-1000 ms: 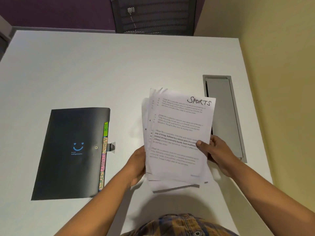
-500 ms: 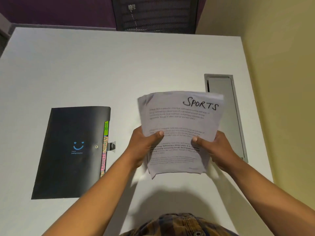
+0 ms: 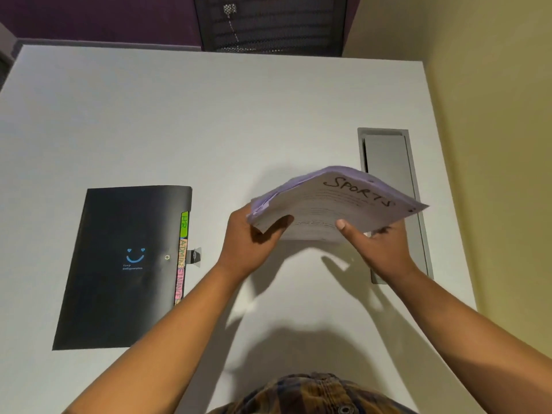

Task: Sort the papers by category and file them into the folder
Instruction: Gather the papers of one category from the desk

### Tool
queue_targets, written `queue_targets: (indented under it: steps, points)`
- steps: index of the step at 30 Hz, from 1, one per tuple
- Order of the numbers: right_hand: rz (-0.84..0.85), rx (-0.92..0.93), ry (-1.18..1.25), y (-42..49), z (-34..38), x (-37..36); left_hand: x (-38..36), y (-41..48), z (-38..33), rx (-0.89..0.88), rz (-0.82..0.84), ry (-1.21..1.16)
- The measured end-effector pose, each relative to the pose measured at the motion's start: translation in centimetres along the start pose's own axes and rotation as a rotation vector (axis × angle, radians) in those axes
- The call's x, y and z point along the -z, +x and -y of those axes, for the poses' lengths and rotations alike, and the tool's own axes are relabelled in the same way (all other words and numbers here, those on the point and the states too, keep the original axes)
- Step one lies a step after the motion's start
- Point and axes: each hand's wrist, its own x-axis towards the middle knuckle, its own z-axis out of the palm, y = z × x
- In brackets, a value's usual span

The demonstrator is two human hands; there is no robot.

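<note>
Both hands — left hand [image 3: 249, 243], right hand [image 3: 378, 249] — grip the paper stack [image 3: 334, 204], seemingly off the table [image 3: 209, 130].

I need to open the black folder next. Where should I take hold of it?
Judging by its pose, take the black folder at its right edge, coming from the right: the coloured tabs and clasp strap mark that as the opening side.

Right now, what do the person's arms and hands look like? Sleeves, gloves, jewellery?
Both forearms are bare up to the bottom edge of the picture: no sleeves show. The left hand and right hand wear no gloves, and no rings, watch or wristbands show. A brown-and-blue plaid cloth garment with a metal snap button shows at the bottom edge.
</note>
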Motion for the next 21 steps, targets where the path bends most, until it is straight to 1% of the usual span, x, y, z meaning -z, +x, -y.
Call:
queue_targets:
  steps: [4, 6, 11, 14, 16, 19, 21]
  points:
    - [-0.024, 0.037, 0.009, 0.0, -0.2, 0.1, 0.6, 0.0, 0.7, -0.059, 0.018, 0.022]
    - [-0.017, 0.02, -0.006, -0.2, -0.8, -0.2, 0.5, 0.0, 1.3, -0.052, 0.005, 0.033]
    - [0.061, -0.2, -0.073, -0.4, -3.5, -0.9, 0.1, -0.3, 3.7, 0.097, 0.007, 0.081]
    - [0.079, -0.257, -0.068, -0.7, -3.8, -0.6, 0.5, -0.8, 4.4, 0.207, -0.023, 0.112]
    - [0.086, -0.263, -0.056, -1.4, -3.6, -0.2, 0.8, -1.5, 4.7, 0.256, -0.001, 0.077]
    - [0.021, -0.288, 0.021, -2.6, -2.9, 0.3, 1.3, -3.0, 4.6, 0.407, 0.07, -0.076]
    - [-0.038, -0.311, 0.071, -3.3, -2.5, 0.7, 1.6, -4.6, 4.5, 0.455, 0.148, -0.05]
